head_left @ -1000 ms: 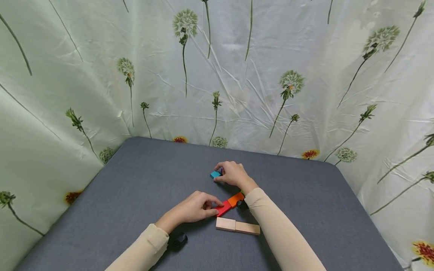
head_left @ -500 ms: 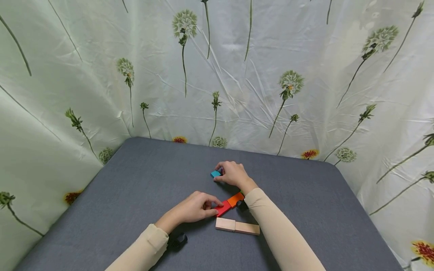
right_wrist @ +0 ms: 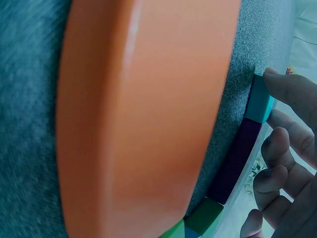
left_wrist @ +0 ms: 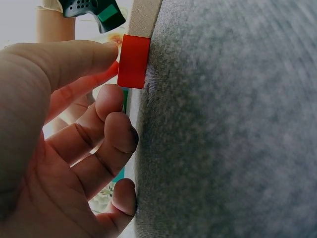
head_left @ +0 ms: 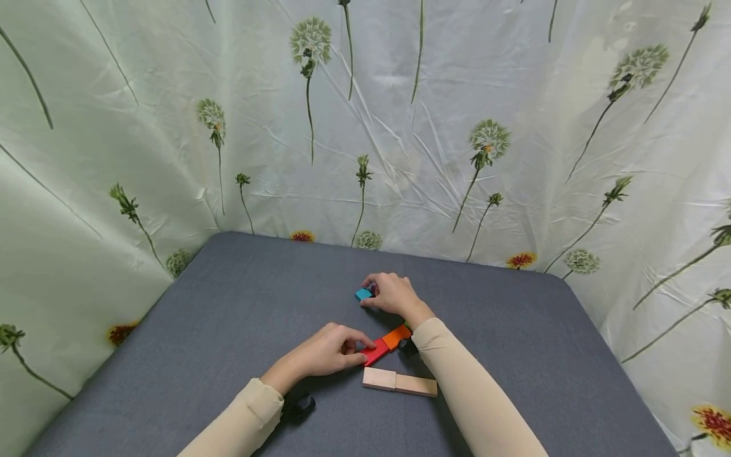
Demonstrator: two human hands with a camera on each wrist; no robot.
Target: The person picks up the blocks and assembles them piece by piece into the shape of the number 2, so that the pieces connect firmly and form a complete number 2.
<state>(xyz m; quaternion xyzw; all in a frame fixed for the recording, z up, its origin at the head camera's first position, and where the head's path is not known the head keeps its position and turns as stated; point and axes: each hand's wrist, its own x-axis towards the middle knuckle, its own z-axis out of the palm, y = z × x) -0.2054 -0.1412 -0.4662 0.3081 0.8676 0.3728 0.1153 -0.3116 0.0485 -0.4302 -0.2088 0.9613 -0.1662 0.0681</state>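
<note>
My left hand (head_left: 328, 350) pinches the end of a red block (head_left: 375, 353) with thumb and index finger; its other fingers curl loosely close to the table in the left wrist view. An orange block (head_left: 396, 337) lies end to end with the red one. Farther back, my right hand (head_left: 394, 293) has thumb and index finger on a light-blue block (head_left: 363, 294). In the right wrist view a dark purple block (right_wrist: 235, 161) adjoins the light-blue block, with a green block (right_wrist: 205, 216) past it. From the head, my right hand and sleeve hide most of these.
Two plain wooden blocks, a wider one (head_left: 379, 379) and a narrower one (head_left: 416, 385), lie end to end in front of the coloured row. Black wrist devices (head_left: 299, 406) sit under both forearms. A flowered curtain (head_left: 400, 127) hangs behind the grey table (head_left: 274, 279).
</note>
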